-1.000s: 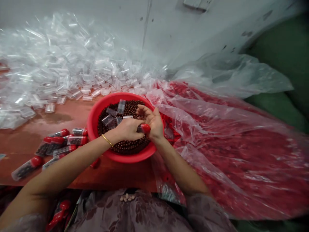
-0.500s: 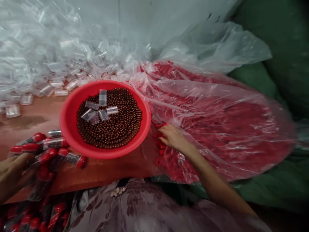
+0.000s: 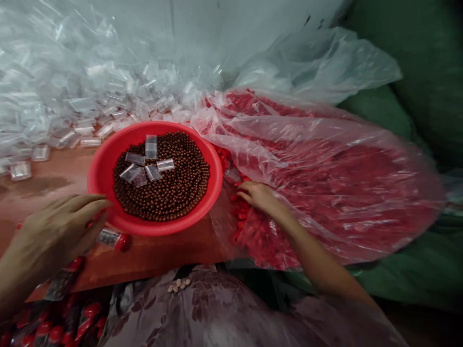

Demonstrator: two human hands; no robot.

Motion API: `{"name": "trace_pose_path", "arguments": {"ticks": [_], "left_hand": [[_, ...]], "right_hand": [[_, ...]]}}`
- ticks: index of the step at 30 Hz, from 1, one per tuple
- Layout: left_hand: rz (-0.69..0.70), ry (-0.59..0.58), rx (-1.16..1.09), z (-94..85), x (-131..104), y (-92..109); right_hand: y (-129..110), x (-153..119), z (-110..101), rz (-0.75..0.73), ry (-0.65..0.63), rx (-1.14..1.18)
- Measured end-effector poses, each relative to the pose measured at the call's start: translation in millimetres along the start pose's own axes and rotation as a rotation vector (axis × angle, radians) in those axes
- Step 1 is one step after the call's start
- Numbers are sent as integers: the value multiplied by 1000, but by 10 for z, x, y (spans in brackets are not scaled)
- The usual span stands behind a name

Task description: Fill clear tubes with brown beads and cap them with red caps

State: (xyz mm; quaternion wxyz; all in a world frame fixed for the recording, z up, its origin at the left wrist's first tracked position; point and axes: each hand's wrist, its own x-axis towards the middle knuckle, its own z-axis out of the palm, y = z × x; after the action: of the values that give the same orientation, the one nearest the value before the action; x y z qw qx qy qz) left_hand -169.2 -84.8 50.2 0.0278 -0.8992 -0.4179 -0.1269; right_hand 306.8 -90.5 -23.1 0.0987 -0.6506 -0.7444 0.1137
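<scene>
My left hand (image 3: 61, 231) hangs over the red-capped tubes at the table's left front, its fingers stretched toward the basin's rim and hiding most of the tubes. One capped tube (image 3: 110, 238) of dark beads shows beside its fingertips. The red basin (image 3: 94, 178) holds brown beads (image 3: 173, 188) with several clear empty tubes (image 3: 151, 147) on top. At the mouth of the clear bag, my right hand (image 3: 257, 195) has its fingers bent together on the red caps (image 3: 241, 212); what they grip is too small to make out.
A big heap of clear tubes (image 3: 83, 106) covers the back left. The clear bag of red pieces (image 3: 336, 178) fills the right side, against green cloth (image 3: 390, 115). More capped tubes (image 3: 54, 332) lie below the table edge at the lower left.
My left hand has moved right and up, from the tubes at the far left to beside the basin. My right hand stays at the red caps, with more of them uncovered.
</scene>
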Motion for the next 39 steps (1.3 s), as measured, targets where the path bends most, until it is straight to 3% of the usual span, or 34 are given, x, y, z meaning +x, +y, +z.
{"name": "trace_pose_path", "arguments": {"ticks": [3,8,14,19,25,30,32,35,37,39], "left_hand": [[161,-3,118,-9,341,319],[197,-104,18,173,503,533],[15,-176,-149,321,446,497],[2,-237,-132,306,468,505],[-20,-224,-128,308,467,521],[-60,-268,-172,255,484,557],[-66,-306,-219,208,511,575],[-36,-315,-201,159,625,597],[-12,-297,-84,179,778,596],[-8,-269,48,261,993,575]], "right_hand": [[61,211,130,117,221,227],[123,336,115,150,300,314],[87,115,54,106,205,268],[-186,15,24,-149,166,-48],[-507,125,89,-353,-31,-342],[-460,273,231,-412,-51,-338],[-358,285,239,-369,8,-278],[-230,256,180,-142,179,-61],[-257,229,106,25,322,148],[-425,220,29,87,439,354]]}}
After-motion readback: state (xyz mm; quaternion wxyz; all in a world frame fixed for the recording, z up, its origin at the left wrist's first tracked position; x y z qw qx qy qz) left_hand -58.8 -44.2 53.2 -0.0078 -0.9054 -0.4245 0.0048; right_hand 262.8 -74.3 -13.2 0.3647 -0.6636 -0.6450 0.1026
